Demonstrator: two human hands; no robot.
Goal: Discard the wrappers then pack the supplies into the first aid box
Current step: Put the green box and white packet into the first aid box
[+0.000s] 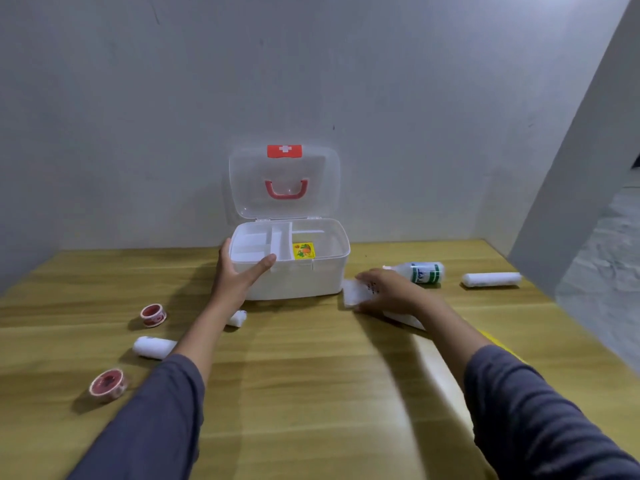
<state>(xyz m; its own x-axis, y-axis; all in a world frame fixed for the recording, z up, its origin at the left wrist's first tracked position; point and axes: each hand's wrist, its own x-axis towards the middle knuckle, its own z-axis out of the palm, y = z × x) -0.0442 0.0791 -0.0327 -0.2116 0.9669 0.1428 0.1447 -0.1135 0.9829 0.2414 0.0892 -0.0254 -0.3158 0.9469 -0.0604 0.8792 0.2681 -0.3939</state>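
From the head camera, a white first aid box (298,271) stands open on a wooden table (311,375), close to the grey wall (138,116). Its clear lid (284,181) stands upright behind it, with a red handle and a red cross badge. Inside sits a white divided tray (263,245) on the left half, and a small yellow packet (304,251) lies in the right half.

The left hand (239,271) grips the box's front left corner, thumb hooked over the front rim and the fingers wrapped round the left side.

The right hand (388,291) lies palm down on a white packet (356,292) just to the right of the box. The fingers are spread over it; whether they grasp it or only press on it cannot be told, as the hand is blurred. A white bottle (420,271) with a green label lies on its side just behind that hand. Further right, well apart, lies a white bandage roll (491,279).

To the left of the left forearm sit two red tape rolls, one nearer the box (153,315) and one nearer the table's front edge (107,384). Between them lies a second bandage roll (154,347), touching the sleeve's edge in the view. A third, smaller bandage roll (238,318) pokes out just right of the left forearm, in front of the box. Both forearms wear dark grey sleeves (540,410).
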